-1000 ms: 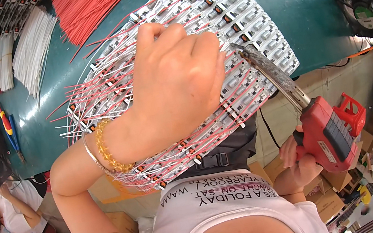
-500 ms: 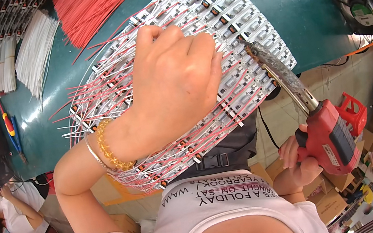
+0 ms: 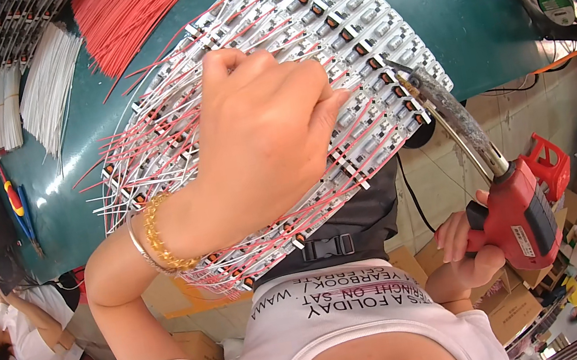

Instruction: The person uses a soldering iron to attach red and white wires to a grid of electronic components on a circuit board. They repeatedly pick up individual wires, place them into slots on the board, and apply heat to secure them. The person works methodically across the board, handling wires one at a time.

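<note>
A wide panel of small white circuit boards [image 3: 354, 24] lies across the bench's near edge, rows of red and white wires [image 3: 154, 149] attached over its left part. Over the panel's middle, my left hand [image 3: 262, 135] is closed with its fingers curled down; the fingertips and whatever they pinch are hidden beneath it. My right hand [image 3: 472, 248] is wrapped round the handle of a red and black soldering gun [image 3: 520, 217]. Its long metal barrel points up and left, with the tip over the panel's right part, close to a row of boards; contact cannot be told.
Bundles of red wires [image 3: 131, 15] and white wires [image 3: 52, 90] lie on the green bench [image 3: 460, 21]. Tools with red-yellow and blue handles [image 3: 15, 199] are at the left. A small black fan [image 3: 553, 2] stands at the right. A red stool [image 3: 549, 163] is beyond the soldering gun.
The soldering gun has shifted slightly right and down in the picture, its tip moving along the panel. My left hand has moved slightly left and stays closed.
</note>
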